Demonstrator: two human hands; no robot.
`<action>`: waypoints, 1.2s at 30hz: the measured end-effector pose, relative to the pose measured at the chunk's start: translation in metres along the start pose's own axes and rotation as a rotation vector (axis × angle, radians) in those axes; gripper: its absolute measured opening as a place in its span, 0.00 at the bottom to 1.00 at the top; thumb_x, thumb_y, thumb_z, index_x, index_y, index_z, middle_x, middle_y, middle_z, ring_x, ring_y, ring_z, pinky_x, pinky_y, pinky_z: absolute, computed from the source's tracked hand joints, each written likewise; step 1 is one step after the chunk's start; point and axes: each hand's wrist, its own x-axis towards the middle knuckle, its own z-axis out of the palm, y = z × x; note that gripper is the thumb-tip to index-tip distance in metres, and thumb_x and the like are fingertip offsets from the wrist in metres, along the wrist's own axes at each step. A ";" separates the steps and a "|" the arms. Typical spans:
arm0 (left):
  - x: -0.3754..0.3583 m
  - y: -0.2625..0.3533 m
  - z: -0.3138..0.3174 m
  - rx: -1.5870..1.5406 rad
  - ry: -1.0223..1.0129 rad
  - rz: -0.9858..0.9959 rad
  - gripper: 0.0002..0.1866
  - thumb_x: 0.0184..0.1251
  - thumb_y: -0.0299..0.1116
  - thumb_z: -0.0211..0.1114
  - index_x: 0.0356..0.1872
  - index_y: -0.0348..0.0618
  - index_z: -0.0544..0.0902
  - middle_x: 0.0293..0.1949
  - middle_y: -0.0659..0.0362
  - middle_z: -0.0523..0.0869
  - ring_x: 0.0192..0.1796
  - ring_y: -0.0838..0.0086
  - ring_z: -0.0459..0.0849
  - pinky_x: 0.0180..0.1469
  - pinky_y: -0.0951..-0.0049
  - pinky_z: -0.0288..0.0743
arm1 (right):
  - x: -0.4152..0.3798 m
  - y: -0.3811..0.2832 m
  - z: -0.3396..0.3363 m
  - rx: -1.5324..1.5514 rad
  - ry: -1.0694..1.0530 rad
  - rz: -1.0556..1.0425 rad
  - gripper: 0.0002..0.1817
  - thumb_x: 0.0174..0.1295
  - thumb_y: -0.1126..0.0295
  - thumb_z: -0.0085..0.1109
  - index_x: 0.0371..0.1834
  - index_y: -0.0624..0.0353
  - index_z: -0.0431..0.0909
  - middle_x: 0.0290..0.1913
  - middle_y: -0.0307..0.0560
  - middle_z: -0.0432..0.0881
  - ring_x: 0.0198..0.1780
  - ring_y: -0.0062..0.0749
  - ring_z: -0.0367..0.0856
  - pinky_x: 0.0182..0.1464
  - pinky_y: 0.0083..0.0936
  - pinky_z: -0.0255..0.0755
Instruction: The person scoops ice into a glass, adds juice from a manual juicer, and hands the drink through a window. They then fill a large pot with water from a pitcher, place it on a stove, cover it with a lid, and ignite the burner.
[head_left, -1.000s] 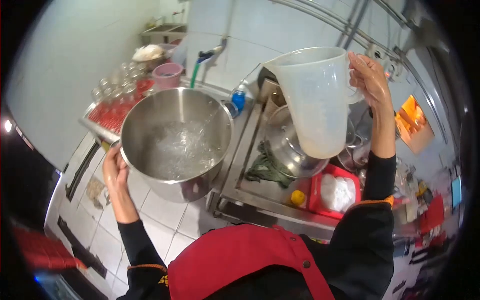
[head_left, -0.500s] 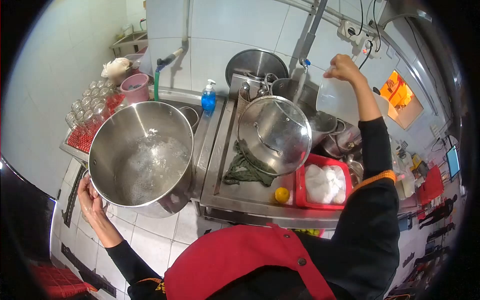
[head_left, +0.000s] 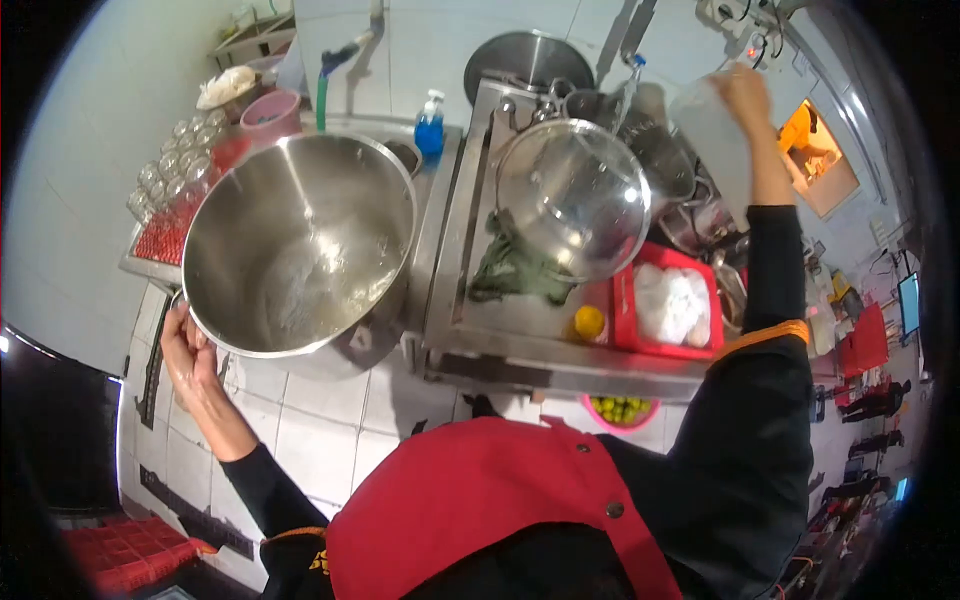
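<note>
My left hand is closed on the handle side of a big steel stockpot, at its near left rim. A little water lies swirling in the bottom of the pot. Far to the right, my raised right hand, slightly blurred, grips the top edge of a whitish see-through plastic container. Left of that container, water runs from a blue-handled tap into a steel pot. A glass lid with a steel rim leans in front of it.
On the steel counter are a dark green cloth, a yellow fruit and a red tray with white bags. A blue soap bottle stands behind. Upturned glasses fill a red rack. A pink bowl of green fruits sits below.
The view has tilted down, so the scene sits higher. The foamy water in the stockpot now looks shallower and swirls. My right hand has moved right with the container.
</note>
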 end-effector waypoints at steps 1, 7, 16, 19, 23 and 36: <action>-0.001 0.000 0.004 -0.008 0.006 -0.012 0.12 0.54 0.21 0.52 0.14 0.43 0.63 0.09 0.68 0.55 0.10 0.83 0.51 0.12 0.83 0.50 | 0.002 0.040 0.016 -0.064 0.092 -0.044 0.17 0.48 0.59 0.54 0.38 0.56 0.78 0.31 0.58 0.76 0.36 0.50 0.75 0.36 0.39 0.68; -0.007 0.001 0.013 0.001 -0.035 -0.010 0.09 0.56 0.19 0.49 0.18 0.38 0.67 0.11 0.68 0.58 0.10 0.84 0.52 0.13 0.83 0.51 | -0.122 0.099 -0.090 1.335 0.000 0.891 0.20 0.57 0.60 0.50 0.49 0.62 0.69 0.33 0.36 0.72 0.36 0.20 0.68 0.42 0.19 0.59; -0.011 0.001 0.014 -0.011 -0.047 0.005 0.05 0.56 0.18 0.48 0.21 0.31 0.69 0.12 0.66 0.59 0.12 0.85 0.53 0.15 0.84 0.52 | -0.322 -0.012 -0.219 1.440 -0.390 0.522 0.29 0.55 0.55 0.53 0.52 0.67 0.65 0.32 0.38 0.73 0.30 0.16 0.68 0.42 0.16 0.63; -0.011 0.001 0.014 0.015 -0.046 -0.013 0.05 0.56 0.18 0.48 0.21 0.30 0.69 0.12 0.66 0.58 0.12 0.85 0.53 0.15 0.84 0.52 | -0.388 -0.010 -0.200 1.288 -0.717 0.599 0.21 0.49 0.64 0.58 0.43 0.66 0.71 0.26 0.41 0.76 0.22 0.19 0.72 0.31 0.16 0.69; -0.010 0.001 0.011 -0.026 -0.059 -0.027 0.05 0.55 0.17 0.49 0.22 0.31 0.69 0.12 0.67 0.56 0.13 0.85 0.52 0.15 0.83 0.51 | -0.456 -0.091 -0.107 1.501 -1.265 0.653 0.17 0.43 0.72 0.61 0.36 0.69 0.72 0.29 0.48 0.78 0.27 0.28 0.78 0.31 0.22 0.74; -0.005 0.005 0.005 0.057 -0.074 -0.030 0.03 0.57 0.20 0.49 0.25 0.32 0.69 0.12 0.68 0.56 0.12 0.85 0.51 0.14 0.85 0.51 | -0.594 -0.396 0.148 0.529 -1.020 -0.315 0.09 0.46 0.62 0.51 0.22 0.53 0.78 0.25 0.43 0.78 0.31 0.38 0.77 0.34 0.36 0.66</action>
